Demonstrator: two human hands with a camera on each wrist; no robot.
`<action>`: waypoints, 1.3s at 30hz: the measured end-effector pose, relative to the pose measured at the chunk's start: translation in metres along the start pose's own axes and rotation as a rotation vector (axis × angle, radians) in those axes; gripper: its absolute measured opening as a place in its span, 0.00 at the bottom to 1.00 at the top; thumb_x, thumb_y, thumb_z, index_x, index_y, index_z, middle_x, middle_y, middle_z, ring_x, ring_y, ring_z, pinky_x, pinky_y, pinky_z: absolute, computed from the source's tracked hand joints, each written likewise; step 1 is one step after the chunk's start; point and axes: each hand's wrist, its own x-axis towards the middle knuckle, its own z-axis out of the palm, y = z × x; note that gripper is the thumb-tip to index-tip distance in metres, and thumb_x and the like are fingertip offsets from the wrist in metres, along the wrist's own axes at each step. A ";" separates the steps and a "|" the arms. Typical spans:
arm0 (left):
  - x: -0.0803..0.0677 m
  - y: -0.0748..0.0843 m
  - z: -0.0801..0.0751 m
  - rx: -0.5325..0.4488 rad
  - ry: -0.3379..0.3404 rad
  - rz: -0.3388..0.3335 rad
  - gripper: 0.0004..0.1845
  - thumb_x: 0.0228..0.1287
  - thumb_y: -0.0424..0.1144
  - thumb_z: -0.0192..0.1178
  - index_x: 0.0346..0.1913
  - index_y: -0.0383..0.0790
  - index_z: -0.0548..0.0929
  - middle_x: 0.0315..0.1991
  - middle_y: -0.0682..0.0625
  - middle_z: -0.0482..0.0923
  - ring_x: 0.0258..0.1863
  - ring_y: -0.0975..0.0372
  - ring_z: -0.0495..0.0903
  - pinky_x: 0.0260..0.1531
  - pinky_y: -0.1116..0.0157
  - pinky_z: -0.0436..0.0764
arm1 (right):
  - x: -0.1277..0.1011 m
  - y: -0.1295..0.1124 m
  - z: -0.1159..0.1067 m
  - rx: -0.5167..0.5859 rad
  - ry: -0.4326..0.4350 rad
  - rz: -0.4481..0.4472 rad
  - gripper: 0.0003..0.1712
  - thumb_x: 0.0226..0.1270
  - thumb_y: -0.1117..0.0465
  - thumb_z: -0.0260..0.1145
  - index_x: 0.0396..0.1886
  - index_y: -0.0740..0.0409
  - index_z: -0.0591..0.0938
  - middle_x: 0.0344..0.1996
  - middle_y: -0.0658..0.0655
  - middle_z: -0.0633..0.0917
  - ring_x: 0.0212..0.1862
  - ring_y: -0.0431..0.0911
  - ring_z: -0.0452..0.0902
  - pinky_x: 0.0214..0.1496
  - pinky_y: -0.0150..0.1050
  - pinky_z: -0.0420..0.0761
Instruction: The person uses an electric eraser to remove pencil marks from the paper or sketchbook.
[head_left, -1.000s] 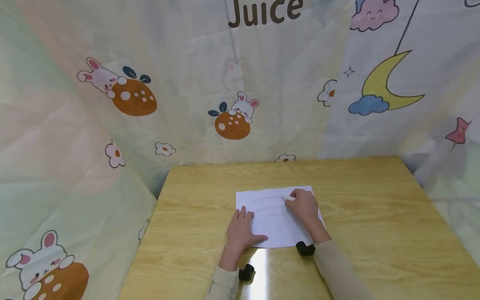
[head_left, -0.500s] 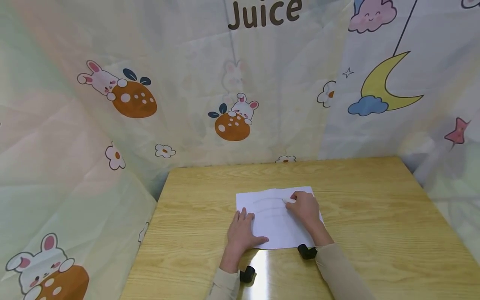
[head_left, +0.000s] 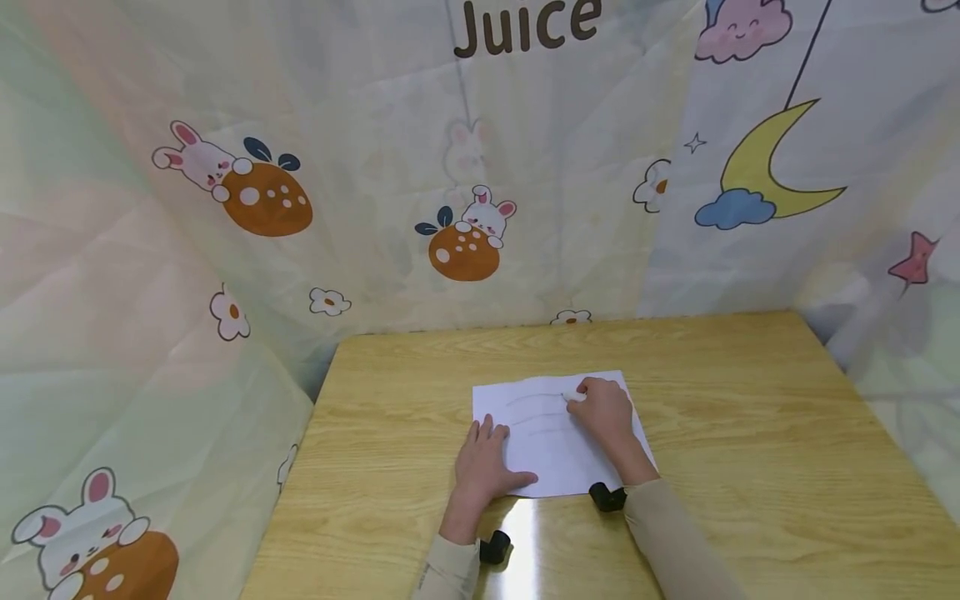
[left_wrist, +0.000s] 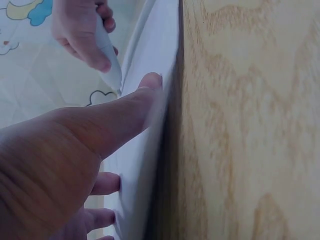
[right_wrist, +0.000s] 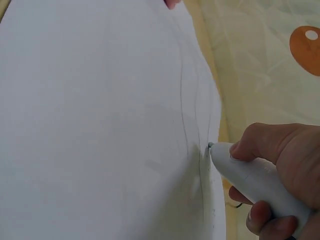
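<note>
A white sheet of paper [head_left: 555, 467] with several thin curved pencil lines [right_wrist: 182, 100] lies on the wooden table. My left hand [head_left: 483, 462] is spread flat on its left side, fingers straight, thumb along the near edge; the left wrist view shows that thumb [left_wrist: 120, 117] close up. In my right hand [head_left: 606, 412] I hold a thick white pen-shaped electric eraser [right_wrist: 255, 180], pinched by thumb and fingers. Its small grey tip [right_wrist: 210, 145] meets the line nearest the far edge. Dark crumbs [right_wrist: 214, 210] lie along the paper past the tip.
The wooden table [head_left: 750, 433] reaches out on both sides of the sheet. Behind it hangs a printed cloth [head_left: 360, 167] with rabbits, a moon and the word Juice. Black wrist cameras [head_left: 495, 547] stick out from both sleeves.
My right hand and the electric eraser make small shifts around the same spot on the top line, now slightly up and left. The left hand stays put on the paper.
</note>
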 end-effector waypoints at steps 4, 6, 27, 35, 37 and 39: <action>-0.001 0.001 0.001 -0.001 -0.004 -0.004 0.51 0.38 0.71 0.70 0.63 0.42 0.74 0.71 0.38 0.60 0.70 0.42 0.57 0.64 0.50 0.66 | -0.005 0.001 -0.002 -0.019 -0.019 0.011 0.13 0.47 0.59 0.70 0.32 0.63 0.85 0.24 0.58 0.85 0.22 0.48 0.76 0.21 0.45 0.77; -0.001 0.001 0.001 0.000 0.000 0.002 0.51 0.38 0.71 0.70 0.63 0.42 0.74 0.71 0.38 0.60 0.70 0.42 0.57 0.64 0.50 0.66 | -0.006 0.002 -0.003 -0.014 -0.016 0.005 0.13 0.48 0.59 0.70 0.32 0.64 0.85 0.24 0.58 0.85 0.21 0.48 0.76 0.21 0.45 0.77; -0.002 0.004 0.003 0.007 0.004 -0.005 0.51 0.37 0.71 0.71 0.62 0.42 0.75 0.70 0.38 0.61 0.69 0.42 0.58 0.60 0.49 0.70 | -0.004 0.003 0.001 -0.026 -0.038 -0.008 0.12 0.51 0.59 0.70 0.33 0.63 0.85 0.22 0.57 0.84 0.20 0.46 0.72 0.19 0.42 0.75; 0.001 0.004 -0.004 -0.002 -0.024 -0.007 0.51 0.38 0.71 0.70 0.63 0.42 0.74 0.71 0.37 0.60 0.70 0.42 0.57 0.61 0.48 0.69 | 0.003 0.005 0.000 -0.033 -0.045 -0.011 0.14 0.50 0.58 0.73 0.33 0.63 0.85 0.23 0.56 0.84 0.20 0.45 0.73 0.21 0.43 0.77; 0.001 0.004 -0.004 0.004 -0.026 -0.013 0.51 0.38 0.71 0.70 0.64 0.42 0.74 0.71 0.37 0.60 0.70 0.42 0.57 0.62 0.49 0.68 | 0.004 0.004 0.002 -0.025 -0.039 -0.031 0.14 0.51 0.58 0.72 0.34 0.63 0.85 0.23 0.56 0.84 0.20 0.45 0.73 0.21 0.42 0.76; 0.001 0.004 -0.003 0.005 -0.031 -0.015 0.51 0.39 0.72 0.69 0.64 0.43 0.74 0.71 0.38 0.59 0.70 0.42 0.56 0.63 0.49 0.67 | 0.003 0.004 0.003 -0.023 -0.037 -0.033 0.13 0.51 0.58 0.72 0.34 0.63 0.85 0.22 0.56 0.84 0.20 0.46 0.72 0.20 0.42 0.76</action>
